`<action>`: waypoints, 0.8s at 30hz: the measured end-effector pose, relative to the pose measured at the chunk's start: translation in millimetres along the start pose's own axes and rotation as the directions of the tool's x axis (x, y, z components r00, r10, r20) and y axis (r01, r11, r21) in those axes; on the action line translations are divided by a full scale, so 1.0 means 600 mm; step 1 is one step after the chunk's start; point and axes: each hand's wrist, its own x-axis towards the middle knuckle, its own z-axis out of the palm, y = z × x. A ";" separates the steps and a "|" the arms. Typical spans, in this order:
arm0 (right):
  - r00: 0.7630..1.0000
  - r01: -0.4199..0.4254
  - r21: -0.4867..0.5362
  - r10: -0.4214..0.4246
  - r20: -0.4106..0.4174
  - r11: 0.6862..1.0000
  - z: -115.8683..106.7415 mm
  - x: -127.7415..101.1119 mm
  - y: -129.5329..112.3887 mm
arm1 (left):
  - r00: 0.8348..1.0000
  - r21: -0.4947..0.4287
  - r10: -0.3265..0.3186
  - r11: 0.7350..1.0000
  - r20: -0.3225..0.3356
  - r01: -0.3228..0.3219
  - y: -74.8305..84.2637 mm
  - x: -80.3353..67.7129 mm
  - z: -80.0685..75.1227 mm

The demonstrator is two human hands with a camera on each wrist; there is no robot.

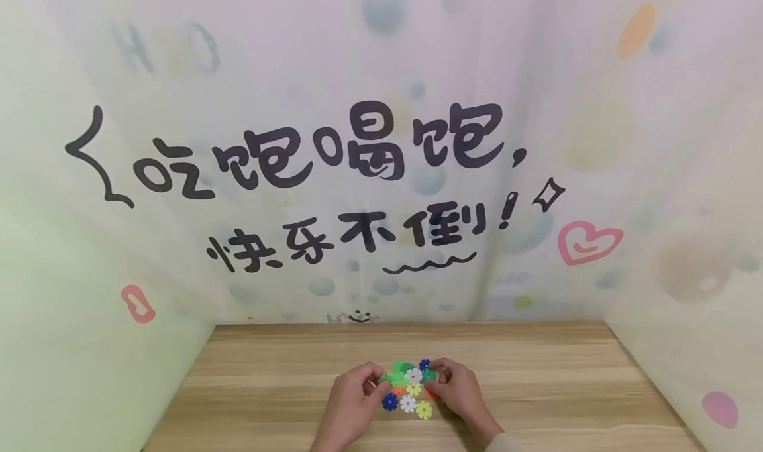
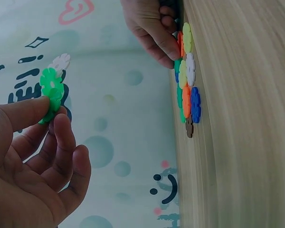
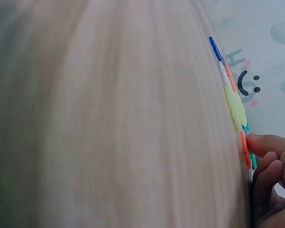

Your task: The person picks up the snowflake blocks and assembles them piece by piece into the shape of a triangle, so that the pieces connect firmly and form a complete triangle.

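Note:
A pile of colourful snowflake-shaped plastic discs [image 1: 410, 394] lies on the wooden table [image 1: 268, 372], near its front edge. My left hand [image 1: 372, 380] is at the pile's left side. In the left wrist view this hand [image 2: 52, 111] pinches a green disc [image 2: 51, 85], lifted off the table, with a white disc [image 2: 61, 61] joined to it. My right hand [image 1: 438, 376] is at the pile's right side. Its curled fingertips [image 3: 263, 145] grip an orange disc [image 2: 179, 42] at the edge of the pile. Blue, white, yellow and green discs [image 2: 190, 80] lie flat beside it.
A printed backdrop [image 1: 369, 173] with black lettering and coloured dots stands close behind the table. Light panels [image 1: 71, 346] close in both sides. Bare wood [image 1: 566, 386] stretches left and right of the pile.

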 end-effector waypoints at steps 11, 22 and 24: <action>0.997 0.014 -0.068 -0.018 -0.069 0.998 0.005 0.000 0.003 | 1.000 0.001 -0.010 1.000 0.001 0.010 0.003 0.000 -0.002; 0.996 0.069 0.034 -0.066 -0.065 0.997 0.009 -0.008 0.008 | 1.000 0.004 -0.014 1.000 -0.006 0.014 0.000 -0.001 -0.004; 0.995 0.069 0.038 -0.067 -0.071 0.997 0.009 -0.010 0.007 | 1.000 0.007 -0.011 1.000 -0.009 0.011 -0.001 -0.001 -0.004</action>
